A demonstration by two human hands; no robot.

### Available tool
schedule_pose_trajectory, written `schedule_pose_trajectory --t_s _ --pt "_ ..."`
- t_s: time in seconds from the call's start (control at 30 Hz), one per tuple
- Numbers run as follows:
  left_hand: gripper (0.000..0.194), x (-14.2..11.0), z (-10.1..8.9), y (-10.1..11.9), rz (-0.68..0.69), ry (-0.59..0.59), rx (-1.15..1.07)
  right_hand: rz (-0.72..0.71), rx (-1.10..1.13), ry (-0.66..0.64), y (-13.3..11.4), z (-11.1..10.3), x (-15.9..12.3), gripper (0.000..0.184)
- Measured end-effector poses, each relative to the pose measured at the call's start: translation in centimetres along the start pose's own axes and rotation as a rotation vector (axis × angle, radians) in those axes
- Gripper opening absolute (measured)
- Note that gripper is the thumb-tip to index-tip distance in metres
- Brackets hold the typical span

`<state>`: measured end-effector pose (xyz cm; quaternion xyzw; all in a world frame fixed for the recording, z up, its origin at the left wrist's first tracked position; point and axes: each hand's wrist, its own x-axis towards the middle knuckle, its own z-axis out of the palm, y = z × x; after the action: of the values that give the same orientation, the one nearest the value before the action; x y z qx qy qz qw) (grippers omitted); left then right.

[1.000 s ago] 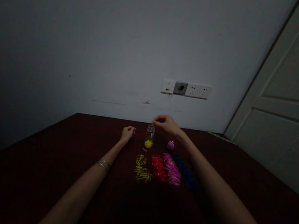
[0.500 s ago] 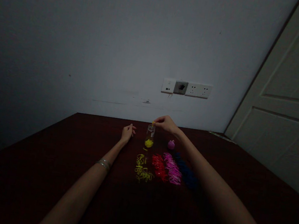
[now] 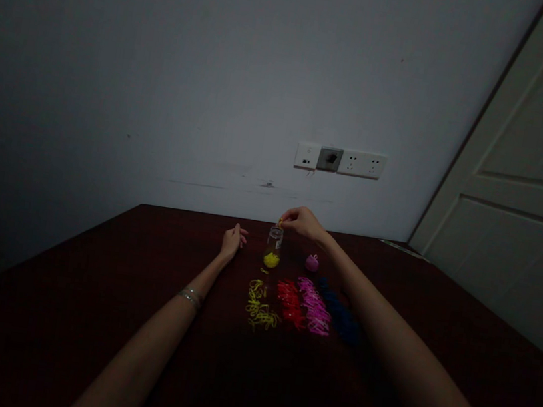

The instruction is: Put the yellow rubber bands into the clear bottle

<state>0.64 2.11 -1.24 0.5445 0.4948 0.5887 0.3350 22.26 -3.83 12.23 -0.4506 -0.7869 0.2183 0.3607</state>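
A small clear glass jar (image 3: 274, 243) stands on the dark red table (image 3: 84, 312), with yellow rubber bands in its bottom. My right hand (image 3: 301, 222) hovers just above the jar's mouth and pinches a yellow rubber band (image 3: 280, 221) between its fingertips. My left hand (image 3: 233, 239) rests on the table to the left of the jar, fingers loosely curled, holding nothing that I can see. In front of the jar lie piles of yellow bands (image 3: 258, 305), red bands (image 3: 289, 302), pink bands (image 3: 314, 305) and dark blue bands (image 3: 343, 313).
A small pink lid-like object (image 3: 312, 262) sits to the right of the jar. A row of wall sockets (image 3: 341, 161) is on the grey wall behind the table. A white door (image 3: 529, 199) stands at the right. The room is dim.
My right hand has shifted slightly over the jar's mouth with the yellow band. My left hand has stayed on the table, its fingers a little less curled.
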Motion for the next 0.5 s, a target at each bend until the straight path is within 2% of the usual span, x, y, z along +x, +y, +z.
schedule_pose_trajectory --t_s 0.5 --pt "0.048 -0.3 0.1 0.3 0.006 0.011 -0.007 -0.015 -0.198 -0.048 -1.8 -0.7 -1.0 0.020"
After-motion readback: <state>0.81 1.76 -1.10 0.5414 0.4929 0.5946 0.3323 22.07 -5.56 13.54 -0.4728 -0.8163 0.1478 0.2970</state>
